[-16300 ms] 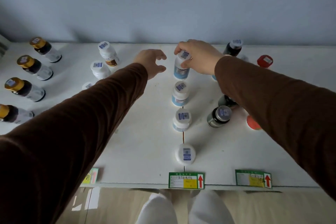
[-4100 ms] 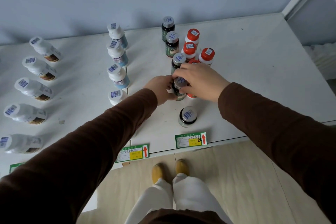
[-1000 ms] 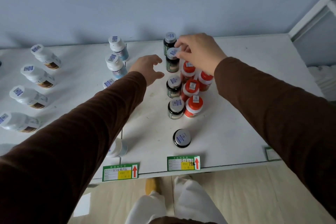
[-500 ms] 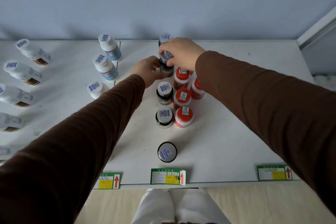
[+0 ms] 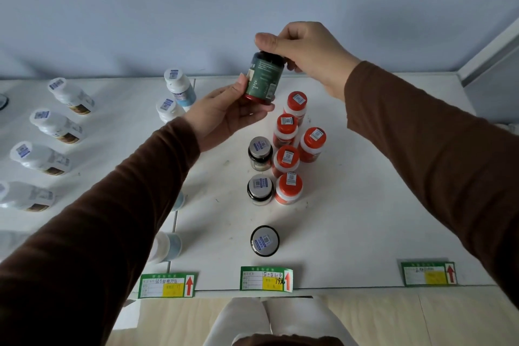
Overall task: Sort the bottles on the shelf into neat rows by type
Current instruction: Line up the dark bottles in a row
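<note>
While the white bottles and blue ones already stand in rows, the dark row looks unfinished, since the right hand grips a green bottle above the shelf, the left hand steadying it, beside crowded red caps.
</note>
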{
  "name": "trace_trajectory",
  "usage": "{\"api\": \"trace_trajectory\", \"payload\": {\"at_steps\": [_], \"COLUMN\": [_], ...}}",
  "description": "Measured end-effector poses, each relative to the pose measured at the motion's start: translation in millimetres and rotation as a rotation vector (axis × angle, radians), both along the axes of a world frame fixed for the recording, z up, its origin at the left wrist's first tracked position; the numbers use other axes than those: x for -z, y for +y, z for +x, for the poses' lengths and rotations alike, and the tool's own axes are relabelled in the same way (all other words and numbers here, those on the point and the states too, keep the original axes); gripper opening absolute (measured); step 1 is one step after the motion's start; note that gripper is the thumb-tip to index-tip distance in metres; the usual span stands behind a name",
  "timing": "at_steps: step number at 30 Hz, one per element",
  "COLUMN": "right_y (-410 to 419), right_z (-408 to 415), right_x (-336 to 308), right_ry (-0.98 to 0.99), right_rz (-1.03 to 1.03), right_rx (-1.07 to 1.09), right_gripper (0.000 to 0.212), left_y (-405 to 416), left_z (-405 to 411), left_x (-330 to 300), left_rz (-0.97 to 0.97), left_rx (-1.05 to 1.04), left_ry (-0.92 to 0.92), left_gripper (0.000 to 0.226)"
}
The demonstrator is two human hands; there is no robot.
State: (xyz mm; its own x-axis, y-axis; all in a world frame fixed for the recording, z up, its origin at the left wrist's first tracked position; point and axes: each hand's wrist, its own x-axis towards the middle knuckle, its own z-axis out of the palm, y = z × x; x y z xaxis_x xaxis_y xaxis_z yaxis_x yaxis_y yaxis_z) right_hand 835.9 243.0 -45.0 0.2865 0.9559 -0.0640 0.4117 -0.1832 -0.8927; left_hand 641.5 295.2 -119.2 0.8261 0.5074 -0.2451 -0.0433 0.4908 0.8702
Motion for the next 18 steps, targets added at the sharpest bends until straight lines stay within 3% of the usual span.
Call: {"api": "trace_trajectory", "payload": {"at_steps": [8,14,18], "right_y": [-5.7,2.4,6.3], "right_z": [0.2,3.0,-4.6], "right_x": [-10.1,-6.0,8.4], "right_ry": [-0.061,-0.345,-0.577], "right_rz": [0.031,-0.045,-0.087], "right_rx": [-0.043,-0.218,-0.321], "right_gripper": [0.05,0.045,0.027], "left_y": [-1.4,10.7,15.1], "left_z": [0.1,6.1,12.8], "left_x": [-6.6,-9.7,5.3], "left_rz": [0.006,0.477,0.781], "left_rx": [0.016,-0.063,-0.094], "left_ry": [-0.047,0.288,0.516], "left_gripper": [0.05,0.036,0.035]}}
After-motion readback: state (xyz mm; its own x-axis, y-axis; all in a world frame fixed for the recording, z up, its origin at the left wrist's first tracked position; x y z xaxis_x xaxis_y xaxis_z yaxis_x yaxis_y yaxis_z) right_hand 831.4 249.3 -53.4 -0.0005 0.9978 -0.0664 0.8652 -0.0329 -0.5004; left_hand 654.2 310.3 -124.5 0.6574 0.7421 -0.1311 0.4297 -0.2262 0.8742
